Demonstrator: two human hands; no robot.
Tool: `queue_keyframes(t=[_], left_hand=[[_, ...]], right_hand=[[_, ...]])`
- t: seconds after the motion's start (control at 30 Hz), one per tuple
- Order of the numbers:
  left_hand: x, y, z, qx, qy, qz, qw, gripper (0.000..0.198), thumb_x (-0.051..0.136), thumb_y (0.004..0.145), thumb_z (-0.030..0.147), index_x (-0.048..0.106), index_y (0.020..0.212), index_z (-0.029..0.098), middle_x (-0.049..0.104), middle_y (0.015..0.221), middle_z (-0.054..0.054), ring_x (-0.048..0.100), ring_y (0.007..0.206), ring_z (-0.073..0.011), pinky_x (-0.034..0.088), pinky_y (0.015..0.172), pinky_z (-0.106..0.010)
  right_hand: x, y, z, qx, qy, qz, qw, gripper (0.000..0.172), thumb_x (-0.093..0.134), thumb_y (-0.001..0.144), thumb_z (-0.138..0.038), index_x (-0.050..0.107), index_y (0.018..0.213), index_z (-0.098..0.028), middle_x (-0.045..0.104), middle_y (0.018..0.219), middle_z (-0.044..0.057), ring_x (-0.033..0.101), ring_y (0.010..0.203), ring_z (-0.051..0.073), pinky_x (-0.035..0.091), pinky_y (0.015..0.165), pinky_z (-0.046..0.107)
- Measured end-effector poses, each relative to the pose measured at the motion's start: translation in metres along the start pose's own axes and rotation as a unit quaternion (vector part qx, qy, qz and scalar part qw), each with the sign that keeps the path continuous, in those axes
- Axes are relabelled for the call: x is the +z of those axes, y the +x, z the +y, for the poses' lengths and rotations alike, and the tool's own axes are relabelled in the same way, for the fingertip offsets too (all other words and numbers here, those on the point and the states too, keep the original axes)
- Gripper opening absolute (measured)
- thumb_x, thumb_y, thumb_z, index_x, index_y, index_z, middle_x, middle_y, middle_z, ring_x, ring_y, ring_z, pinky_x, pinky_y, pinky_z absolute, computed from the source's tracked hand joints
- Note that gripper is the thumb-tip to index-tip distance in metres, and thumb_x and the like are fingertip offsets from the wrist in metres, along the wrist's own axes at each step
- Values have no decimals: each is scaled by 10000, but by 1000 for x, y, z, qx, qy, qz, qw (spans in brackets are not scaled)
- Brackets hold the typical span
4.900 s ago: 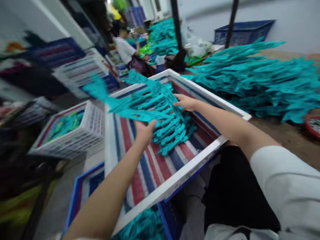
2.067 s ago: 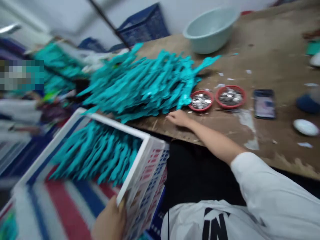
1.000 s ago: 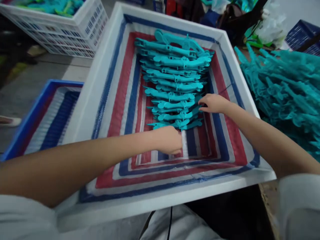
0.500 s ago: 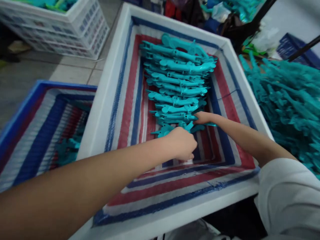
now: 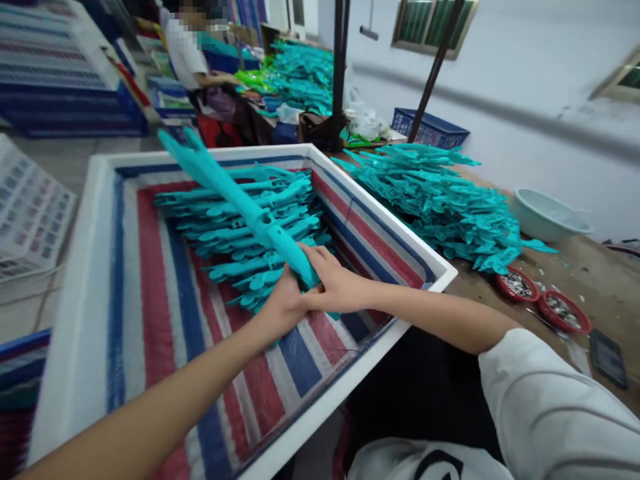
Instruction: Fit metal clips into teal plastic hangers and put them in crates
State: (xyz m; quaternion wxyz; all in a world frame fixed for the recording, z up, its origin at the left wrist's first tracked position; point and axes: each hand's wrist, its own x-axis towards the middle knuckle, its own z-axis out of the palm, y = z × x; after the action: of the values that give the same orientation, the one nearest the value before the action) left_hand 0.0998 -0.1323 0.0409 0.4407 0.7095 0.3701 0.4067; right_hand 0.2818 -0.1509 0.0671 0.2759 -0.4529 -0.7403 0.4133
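A long turquoise plastic part [image 5: 240,203] with a forked far end slants up and away over the crate. Its near end is gripped by both hands: my left hand [image 5: 286,299] closes round it from the left, and my right hand [image 5: 335,281] wraps it from the right, the two touching each other. Below lie rows of similar turquoise parts [image 5: 200,230], stacked in a white crate [image 5: 75,300] lined with red, white and blue striped sheeting. Some of the fingers are hidden behind the part.
To the right, a heap of turquoise parts [image 5: 435,200] covers a worktable [image 5: 475,293]. Two red bowls of small metal pieces [image 5: 565,311], a phone [image 5: 608,359] and a pale basin [image 5: 550,213] are there too. Another person [image 5: 185,53] sits at the back left.
Both hands have come up from the stacked parts, now with one long turquoise part lifted above the crate. My view has swung right and upward, bringing the worktable and wall into sight.
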Motion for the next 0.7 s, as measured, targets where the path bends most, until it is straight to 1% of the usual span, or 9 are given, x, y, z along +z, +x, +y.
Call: queue_keyframes(t=[0.07,0.13,0.27,0.37,0.43,0.5,0.57,0.63,0.7], left_hand=[[-3,-6,4,-61,-15,-35,997,846,837,899,769,683,1558,261,824,1255,-69,812,1178,-374,733,1158,-607],[-6,-12,5,-115,-33,-67,991,832,859,897,762,699,1538,257,833,1255,-67,821,1233,-392,741,1136,-589],[-4,-24,1,-120,-76,-95,985,862,1008,776,665,731,1497,284,880,1311,-83,821,1399,-447,723,1231,-595],[1,-28,-5,-139,-179,-136,965,865,1080,743,562,708,1480,303,903,1320,-81,878,1293,-417,745,1185,-600],[-1,-26,-6,-149,-256,-157,942,803,1088,775,522,671,1427,305,905,1364,-101,916,1201,-389,758,1130,-610],[-8,-20,-2,-136,-312,-163,926,750,1096,785,454,629,1353,307,899,1384,-113,937,1209,-398,758,1115,-635],[-21,-11,10,-115,-325,-159,925,740,1096,766,392,596,1305,308,890,1348,-107,932,1270,-428,754,1116,-662],[-39,-3,28,-100,-259,-128,952,741,1072,739,439,572,1271,308,866,1247,-76,921,1221,-410,758,1088,-652],[-66,-1,49,-91,-156,-69,981,734,1029,726,525,558,1245,306,801,1126,-18,877,1082,-323,752,1069,-594]], right_hand=[[-6,-19,10,-15,16,-34,999,1641,1155,785,-852,343,2082,-257,344,2108,207,271,1986,457,323,1622,576],[-12,-39,18,-41,47,-43,997,1496,1138,858,-812,430,2061,-273,337,2141,154,265,2013,416,323,1625,542],[-13,-76,22,-74,72,4,995,943,875,1134,-695,665,1929,-233,571,2016,154,532,1900,402,387,1596,568],[-9,-95,21,-15,166,127,978,641,889,1106,-652,894,1617,-264,879,1653,135,816,1598,403,648,1396,610],[-17,-104,24,52,278,248,927,599,991,965,-716,937,1365,-274,957,1273,105,933,1229,382,809,1069,572],[-41,-114,26,76,344,375,857,642,1091,765,-726,907,1193,-284,895,994,49,908,934,329,813,838,508],[-81,-131,24,44,335,494,801,659,1143,639,-617,891,1168,-317,875,996,16,869,853,279,803,828,508],[-132,-153,13,5,281,589,757,677,1107,677,-515,920,1320,-415,926,1323,41,901,979,288,784,895,567],[-183,-177,-4,46,180,634,751,413,1019,906,-412,971,1310,-484,885,1605,66,903,1200,273,719,963,553]])
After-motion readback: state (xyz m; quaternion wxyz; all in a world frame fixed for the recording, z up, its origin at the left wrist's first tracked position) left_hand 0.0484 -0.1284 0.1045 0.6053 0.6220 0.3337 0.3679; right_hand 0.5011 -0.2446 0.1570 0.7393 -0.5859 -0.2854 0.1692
